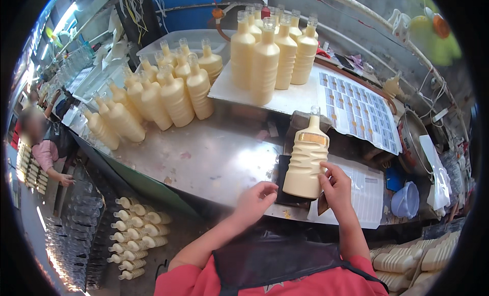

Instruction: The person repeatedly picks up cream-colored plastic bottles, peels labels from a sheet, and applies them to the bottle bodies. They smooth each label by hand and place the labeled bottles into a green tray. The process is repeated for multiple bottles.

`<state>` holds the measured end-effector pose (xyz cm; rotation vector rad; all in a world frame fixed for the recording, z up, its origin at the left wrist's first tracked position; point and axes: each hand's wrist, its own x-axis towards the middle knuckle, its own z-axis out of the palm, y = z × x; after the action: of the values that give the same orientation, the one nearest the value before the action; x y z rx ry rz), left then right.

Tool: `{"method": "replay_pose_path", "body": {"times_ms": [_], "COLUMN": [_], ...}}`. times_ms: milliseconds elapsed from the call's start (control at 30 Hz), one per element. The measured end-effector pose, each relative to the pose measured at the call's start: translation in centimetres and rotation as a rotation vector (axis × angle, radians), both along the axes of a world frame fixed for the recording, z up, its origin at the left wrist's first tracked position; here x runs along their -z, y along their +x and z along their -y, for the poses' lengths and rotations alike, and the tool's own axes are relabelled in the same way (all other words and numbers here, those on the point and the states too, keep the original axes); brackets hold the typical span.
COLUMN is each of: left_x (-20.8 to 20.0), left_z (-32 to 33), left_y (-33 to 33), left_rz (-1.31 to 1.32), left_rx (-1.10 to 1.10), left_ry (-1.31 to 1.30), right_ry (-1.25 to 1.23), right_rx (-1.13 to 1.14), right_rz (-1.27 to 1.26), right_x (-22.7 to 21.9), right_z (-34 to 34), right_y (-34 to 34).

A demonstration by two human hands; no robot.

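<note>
A cream-coloured bottle [305, 166] with a clear glass neck and wavy, ridged sides stands on a black pad [286, 186] in front of me. Across its shoulder runs a gold-brown label band [312, 138]. My right hand [337, 188] is at the bottle's right side, fingertips against it. A flat brown piece [323, 204], like a small scraper, sticks out under that hand and seems held in it. To the left of the bottle, apart from it, my left hand [257, 202] is loosely curled, with a gap between thumb and fingers and nothing visible in it.
Several cream bottles [168, 100] crowd the bench's left side; more [265, 67] stand on a raised white board. A decal sheet [356, 110] lies to the right, above white paper [356, 189]. A pale blue pail [405, 200] is at far right. Bottles [137, 235] fill the lower left; a person [48, 153] works beyond.
</note>
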<state>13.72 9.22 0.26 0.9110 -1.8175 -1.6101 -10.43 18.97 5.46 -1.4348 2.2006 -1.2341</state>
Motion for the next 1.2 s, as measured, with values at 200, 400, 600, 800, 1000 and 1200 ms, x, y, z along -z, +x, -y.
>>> {"method": "replay_pose_path", "body": {"times_ms": [200,400,600,800,1000,1200], "left_x": [-0.6,-1.0,-1.9,-1.8,-1.2,-0.4], "left_z": [-1.3,-2.2,-2.8,-4.0,-5.2,-5.3], "left_y": [0.7,1.3,1.7,1.9,2.5,3.7], "left_rz": [0.025,0.011,0.008,0.014,-0.038,-0.051], "left_rx": [0.015,0.021,0.022,-0.01,-0.005,-0.036], "left_ry": [-0.025,-0.006,0.037,-0.007,0.053,0.039], "right_ry": [-0.023,-0.032,-0.036,-0.102,-0.111,-0.098], "right_rx": [0.021,0.032,0.013,0.036,0.004,0.003], "right_rz": [0.0,-0.036,-0.053,-0.06,0.08,0.057], "right_x": [0.6,0.2,-0.2,1.9,3.0,2.5], "right_z": [-0.1,-0.1,0.0,0.4,0.1,0.2], "right_y": [0.1,0.5,0.3,-0.4,-1.2,-0.4]}}
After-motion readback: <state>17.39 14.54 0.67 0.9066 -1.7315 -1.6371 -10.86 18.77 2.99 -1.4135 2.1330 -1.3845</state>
